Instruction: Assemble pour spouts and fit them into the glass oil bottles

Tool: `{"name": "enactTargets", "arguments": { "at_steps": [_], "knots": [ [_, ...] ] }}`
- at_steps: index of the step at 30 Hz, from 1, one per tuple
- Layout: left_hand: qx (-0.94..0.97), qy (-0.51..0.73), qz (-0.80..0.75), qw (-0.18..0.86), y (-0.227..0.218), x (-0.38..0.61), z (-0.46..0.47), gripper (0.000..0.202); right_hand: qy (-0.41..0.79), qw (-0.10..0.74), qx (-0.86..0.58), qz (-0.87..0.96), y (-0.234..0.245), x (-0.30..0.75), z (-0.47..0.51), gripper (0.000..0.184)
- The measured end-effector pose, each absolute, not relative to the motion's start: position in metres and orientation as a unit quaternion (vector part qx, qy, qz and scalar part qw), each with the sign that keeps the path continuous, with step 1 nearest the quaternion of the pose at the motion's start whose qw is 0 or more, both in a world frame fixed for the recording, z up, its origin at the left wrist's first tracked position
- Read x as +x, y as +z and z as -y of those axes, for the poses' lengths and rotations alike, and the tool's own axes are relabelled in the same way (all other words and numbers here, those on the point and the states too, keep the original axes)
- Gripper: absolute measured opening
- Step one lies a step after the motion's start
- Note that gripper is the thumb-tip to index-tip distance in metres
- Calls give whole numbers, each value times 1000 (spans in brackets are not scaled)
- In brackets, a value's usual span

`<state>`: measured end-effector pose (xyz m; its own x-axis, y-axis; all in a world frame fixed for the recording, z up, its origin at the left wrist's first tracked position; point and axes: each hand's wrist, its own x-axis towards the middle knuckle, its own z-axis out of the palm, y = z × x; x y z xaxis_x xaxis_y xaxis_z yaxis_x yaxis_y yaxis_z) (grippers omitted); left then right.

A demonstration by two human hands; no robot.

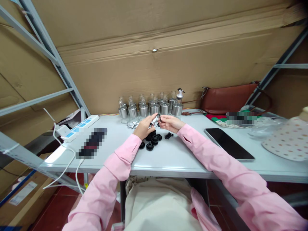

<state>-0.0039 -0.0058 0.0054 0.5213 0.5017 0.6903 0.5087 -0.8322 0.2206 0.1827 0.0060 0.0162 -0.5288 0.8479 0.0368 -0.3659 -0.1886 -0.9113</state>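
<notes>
Centre of frame, just above the tabletop: grips a small silver metal spout piece (154, 121) in the curled left hand (144, 127), and pinches a small black rubber ring (160, 118) between thumb and forefinger of the right hand (171, 123), right at the spout's end. Works directly over a cluster of round black rubber stoppers (154, 140) and a scatter of tiny black rubber bits (168, 135) on the pale grey table (183, 154). Probable failure modes: could drop the ring on a slipped pinch, then lose it black-on-black among the stoppers or off the near edge into the lap; could seat it skewed, judging by how small and soft it looks. Works close to a packed row of glass bottles with steel sleeves (154, 109) just above the hands; could tip one with a forward jerk and take neighbours down. Could also sweep the stoppers with a pink sleeve (125, 154). Flat black phone (228, 143) at right and white power strip (79, 126) at left well apart, low concern.
</notes>
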Motion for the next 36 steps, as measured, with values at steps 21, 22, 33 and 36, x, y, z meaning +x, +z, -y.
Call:
{"name": "enactTargets", "arguments": {
  "at_steps": [21, 22, 33, 36],
  "knots": [
    [-860, -408, 304, -36, 6, -2, 8, 67, 710, 478, -250, 452, 16, 182, -8, 29],
    [-859, -412, 303, -41, 6, -2, 8, 70, 708, 480, -252, 452, 16, 182, -8, 29],
    [-858, -405, 315, -27, 9, 0, 12, 71, 719, 456, -250, 460, 14, 178, -5, 30],
    [-858, -404, 318, -23, 10, 0, 14, 71, 718, 454, -252, 463, 14, 179, -5, 28]
  ]
}}
